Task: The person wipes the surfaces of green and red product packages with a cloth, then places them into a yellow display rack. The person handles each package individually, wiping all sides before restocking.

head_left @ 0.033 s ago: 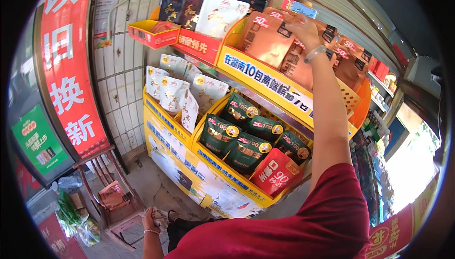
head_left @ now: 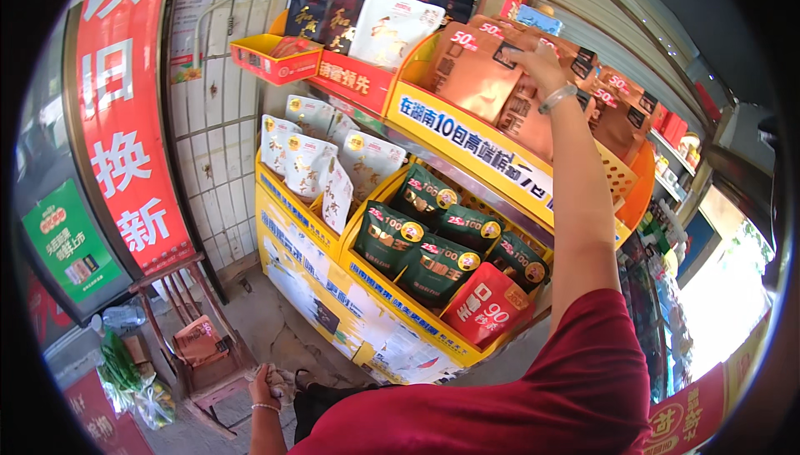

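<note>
My right hand (head_left: 542, 68), with a pale bracelet at the wrist, reaches up to the top tier of a yellow display stand (head_left: 475, 140). Its fingers stretch leftward over the upper edge of a brown pouch (head_left: 475, 67) that has a black label. More brown pouches (head_left: 612, 113) stand in the same bin, partly behind my hand and forearm. Low at the left, my left hand (head_left: 262, 388) is closed around a crumpled greyish cloth (head_left: 284, 383). Part of that cloth is hidden against my dark clothing.
Below are bins of white pouches (head_left: 310, 163), dark green pouches (head_left: 429, 270) and a red pouch (head_left: 487, 305). A white pouch (head_left: 392, 28) stands upper left by a small yellow-red tray (head_left: 275, 57). A wooden chair (head_left: 198, 378) bears a brown pouch (head_left: 200, 341); bagged greens (head_left: 121, 363) lie beside it.
The view has shifted slightly. My right hand has come a little lower over the brown pouches, and its fingers look sharper. My left hand keeps its hold on the cloth.
</note>
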Tool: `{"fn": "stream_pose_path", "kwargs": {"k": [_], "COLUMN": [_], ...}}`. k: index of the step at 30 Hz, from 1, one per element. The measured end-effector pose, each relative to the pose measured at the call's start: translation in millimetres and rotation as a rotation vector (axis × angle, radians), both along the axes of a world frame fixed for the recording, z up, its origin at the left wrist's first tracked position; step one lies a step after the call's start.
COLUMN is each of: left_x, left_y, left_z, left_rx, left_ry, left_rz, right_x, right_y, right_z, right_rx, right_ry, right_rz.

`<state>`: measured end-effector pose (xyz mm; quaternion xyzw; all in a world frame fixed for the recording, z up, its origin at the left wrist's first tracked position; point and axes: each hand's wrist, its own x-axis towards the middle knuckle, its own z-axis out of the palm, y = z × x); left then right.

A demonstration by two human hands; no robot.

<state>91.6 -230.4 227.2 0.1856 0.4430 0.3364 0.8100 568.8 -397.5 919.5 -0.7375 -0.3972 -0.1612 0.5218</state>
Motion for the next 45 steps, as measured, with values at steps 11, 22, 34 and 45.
{"fn": "stream_pose_path", "kwargs": {"k": [11, 22, 34, 45], "left_x": [-32, 10, -83, -135], "left_y": [-11, -33, -89, -78], "left_z": [-2, 126, 68, 32], "left_rx": [-0.044, 0.396, -0.054, -0.172], "left_ry": [0.044, -0.458, -0.363, 0.1], "left_rz": [0.058, -0.155, -0.076, -0.028], "right_x": [1, -188, -246, -264], "right_y": [19, 96, 87, 83], "right_z": [23, -124, -468, -603], "right_rx": [0.167, 0.159, -0.613, -1.145], "right_ry": [-0.758, -0.182, 1.166, 1.312], "right_rz": [-0.215, 0.569, 0.769, 0.67]}}
